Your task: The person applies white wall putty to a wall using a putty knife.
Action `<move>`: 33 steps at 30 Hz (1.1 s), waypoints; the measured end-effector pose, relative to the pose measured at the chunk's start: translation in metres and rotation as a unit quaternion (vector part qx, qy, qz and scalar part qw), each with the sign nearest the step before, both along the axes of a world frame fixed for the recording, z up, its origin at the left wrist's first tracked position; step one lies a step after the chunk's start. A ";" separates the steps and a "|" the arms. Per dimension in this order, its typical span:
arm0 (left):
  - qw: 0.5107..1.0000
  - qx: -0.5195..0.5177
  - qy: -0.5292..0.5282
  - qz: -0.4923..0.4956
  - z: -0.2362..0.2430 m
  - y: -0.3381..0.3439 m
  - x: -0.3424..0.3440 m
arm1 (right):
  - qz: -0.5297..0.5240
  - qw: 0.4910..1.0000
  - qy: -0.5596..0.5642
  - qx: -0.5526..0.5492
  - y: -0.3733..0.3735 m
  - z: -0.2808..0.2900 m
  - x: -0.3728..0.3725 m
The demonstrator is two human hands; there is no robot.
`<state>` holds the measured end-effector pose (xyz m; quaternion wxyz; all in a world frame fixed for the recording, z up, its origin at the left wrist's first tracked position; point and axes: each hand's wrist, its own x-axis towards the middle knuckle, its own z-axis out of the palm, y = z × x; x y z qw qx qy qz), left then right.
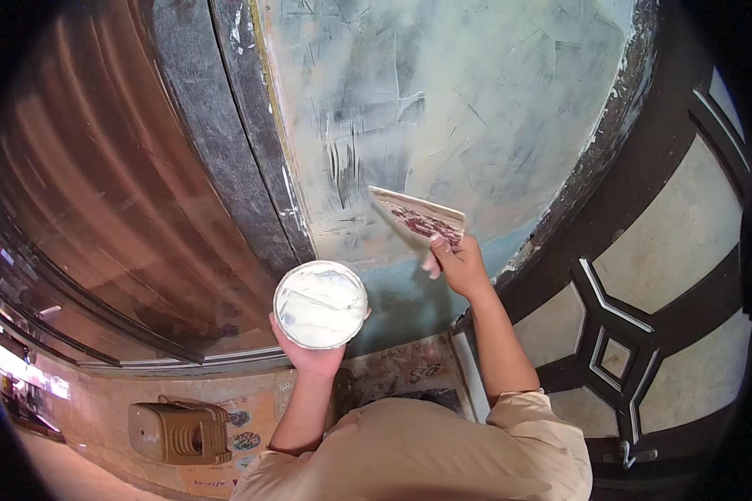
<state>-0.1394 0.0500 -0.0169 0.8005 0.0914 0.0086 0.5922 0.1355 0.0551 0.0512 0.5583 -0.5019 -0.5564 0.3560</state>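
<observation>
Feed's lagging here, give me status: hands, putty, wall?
Left hand holds round putty pan from below. Right hand presses flat scraper against skimmed wall panel. Nothing in the way.

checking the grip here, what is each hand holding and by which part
The left hand holds a round white plate of putty from beneath, at its lower rim. The right hand grips a flat scraper card by its lower corner.

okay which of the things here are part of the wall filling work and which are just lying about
In use:
left hand holding round dish of white filler
right hand pressing flat scraper to patched wall

Lying about:
brown ribbed block on the floor
dark door frame
</observation>
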 end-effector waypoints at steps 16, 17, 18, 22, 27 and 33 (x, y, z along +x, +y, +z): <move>0.999 -0.018 -0.031 -0.024 0.000 -0.005 0.015 | 0.202 0.976 0.035 -0.077 -0.005 0.045 0.004; 0.998 0.011 -0.045 -0.038 -0.002 -0.005 0.015 | 0.166 0.982 -0.026 -0.087 -0.004 0.051 0.004; 0.998 0.012 -0.047 -0.038 -0.003 -0.005 0.015 | 0.131 0.985 -0.092 0.065 0.007 0.045 0.002; 0.999 -0.039 0.017 0.018 -0.010 -0.005 0.007 | 0.080 0.981 -0.136 0.111 0.018 0.084 -0.016; 0.999 -0.032 0.012 -0.005 -0.010 -0.005 0.005 | 0.046 0.889 -0.424 0.167 0.043 0.126 -0.022; 0.997 -0.060 0.046 0.026 -0.002 -0.006 0.002 | -0.279 0.746 -0.544 0.262 0.048 0.186 -0.005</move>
